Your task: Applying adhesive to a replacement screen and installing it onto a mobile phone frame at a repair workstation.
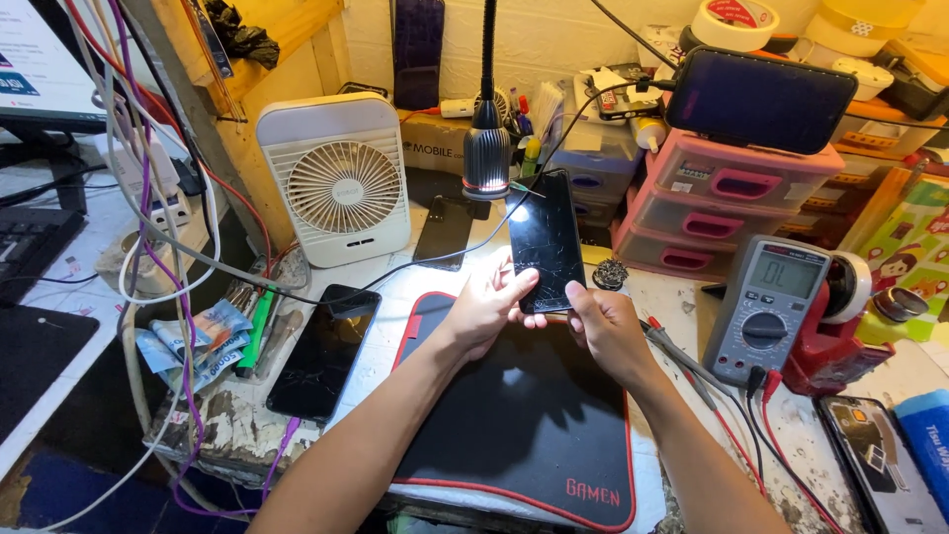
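Counts on our repair bench

We count two hands, our left hand and right hand, and between them one cracked phone. We see four more phones: one dark phone lying left of the mat, one small phone by the fan, one phone on the drawers, one phone at the right edge. We count one white fan, one lamp, one multimeter, one black mat, three pink drawers, two tape rolls, and a few banknotes, number unclear.
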